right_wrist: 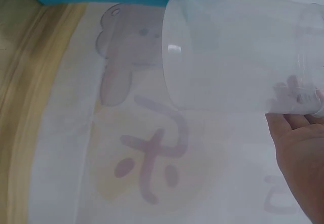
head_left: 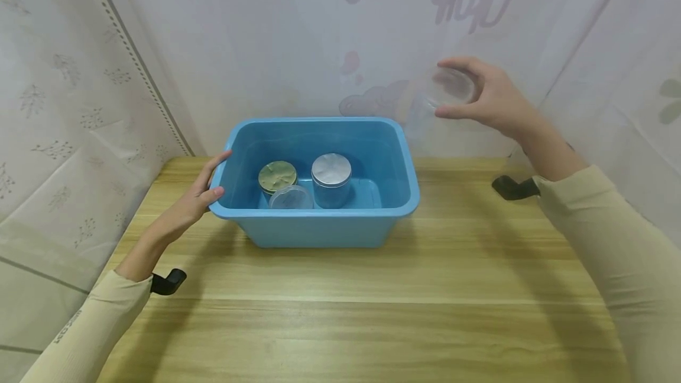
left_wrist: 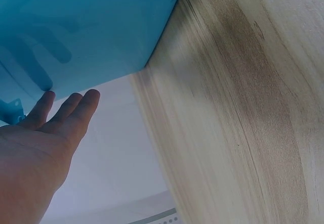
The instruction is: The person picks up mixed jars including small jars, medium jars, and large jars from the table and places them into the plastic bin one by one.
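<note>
In the head view a light blue plastic tub (head_left: 319, 229) stands on the wooden table. My left hand (head_left: 199, 197) rests against its left rim, thumb and fingertips spread along the edge; in the left wrist view the fingers (left_wrist: 88, 105) are straight beside its outer wall. My right hand (head_left: 492, 96) grips a clear plastic jar (right_wrist: 228, 57) in the air, right of the tub and above the table. Inside the tub are a jar with a gold-green lid (head_left: 278, 176), a jar with a silver lid (head_left: 331, 170) and a clear round piece (head_left: 291, 198), partly hidden by the front rim.
Wood-grain table (head_left: 340, 312) extends in front of the tub and to both sides. A pale printed curtain (head_left: 266, 46) hangs close behind the table, and a patterned one (head_left: 69, 105) hangs on the left. A black wrist mount (head_left: 169, 281) sticks out from the left sleeve.
</note>
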The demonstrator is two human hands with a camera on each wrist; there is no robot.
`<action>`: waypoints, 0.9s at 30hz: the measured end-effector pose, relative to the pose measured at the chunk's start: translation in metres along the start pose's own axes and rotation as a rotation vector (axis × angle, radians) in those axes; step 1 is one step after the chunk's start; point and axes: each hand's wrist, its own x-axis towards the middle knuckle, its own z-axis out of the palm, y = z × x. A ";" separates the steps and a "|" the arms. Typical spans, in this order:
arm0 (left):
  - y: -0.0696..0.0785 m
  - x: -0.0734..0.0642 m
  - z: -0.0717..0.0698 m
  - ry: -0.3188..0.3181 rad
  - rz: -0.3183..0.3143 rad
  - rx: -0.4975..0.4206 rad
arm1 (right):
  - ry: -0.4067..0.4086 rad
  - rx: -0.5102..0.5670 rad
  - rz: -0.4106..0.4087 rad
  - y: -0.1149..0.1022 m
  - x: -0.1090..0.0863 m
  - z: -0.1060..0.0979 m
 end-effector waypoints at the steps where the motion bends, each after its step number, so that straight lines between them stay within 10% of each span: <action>1: 0.000 0.000 0.000 0.002 -0.001 0.002 | -0.002 0.003 -0.009 -0.001 0.002 0.000; 27: 0.000 0.003 0.001 0.005 -0.017 0.008 | -0.113 -0.026 -0.134 -0.048 0.027 0.020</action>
